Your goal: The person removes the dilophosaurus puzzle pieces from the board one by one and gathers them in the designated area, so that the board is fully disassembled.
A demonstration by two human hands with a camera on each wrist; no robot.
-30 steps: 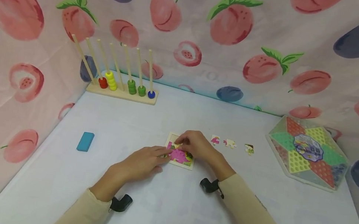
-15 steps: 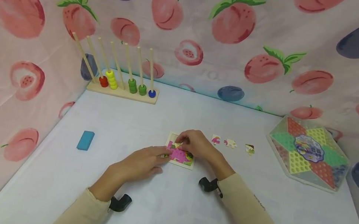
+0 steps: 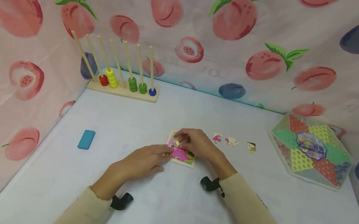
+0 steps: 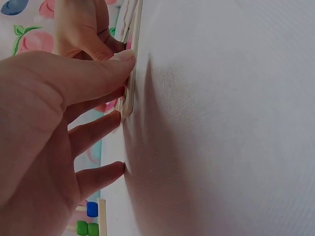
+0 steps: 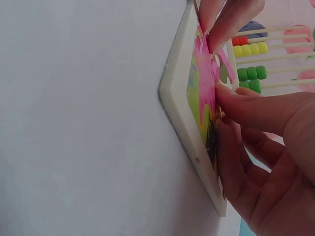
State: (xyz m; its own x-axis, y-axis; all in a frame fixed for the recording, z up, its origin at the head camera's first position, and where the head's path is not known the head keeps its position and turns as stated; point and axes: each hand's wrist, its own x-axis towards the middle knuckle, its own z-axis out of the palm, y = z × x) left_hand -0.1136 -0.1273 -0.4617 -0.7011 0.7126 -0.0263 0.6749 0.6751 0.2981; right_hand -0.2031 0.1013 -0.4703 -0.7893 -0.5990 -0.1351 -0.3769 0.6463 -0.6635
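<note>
A small jigsaw puzzle in a pale wooden frame [image 3: 182, 162], with a pink picture on green and yellow, lies mid-table. My left hand [image 3: 144, 162] reaches in from the left with fingers nearly straight. Its fingertips touch the puzzle's left side, and in the left wrist view the thumb [image 4: 120, 58] rests against the frame's edge. Over the upper right part, my right hand [image 3: 195, 144] pinches a puzzle piece [image 5: 225, 69] between thumb and bent fingers. That piece stands slightly tilted off the picture. The right fingers hide part of the puzzle.
Three loose puzzle pieces lie to the right: a pink one [image 3: 217, 138], a pale one [image 3: 231, 141] and a brown-green one [image 3: 251, 147]. A bead rack [image 3: 123, 91] stands back left, a blue block [image 3: 86, 139] left, a hexagonal board game [image 3: 310, 150] right.
The right hand's fingers have shifted slightly, and the piece by them shows more, turned up at the puzzle's upper left. The left hand stays in place. The head view has moved a little.
</note>
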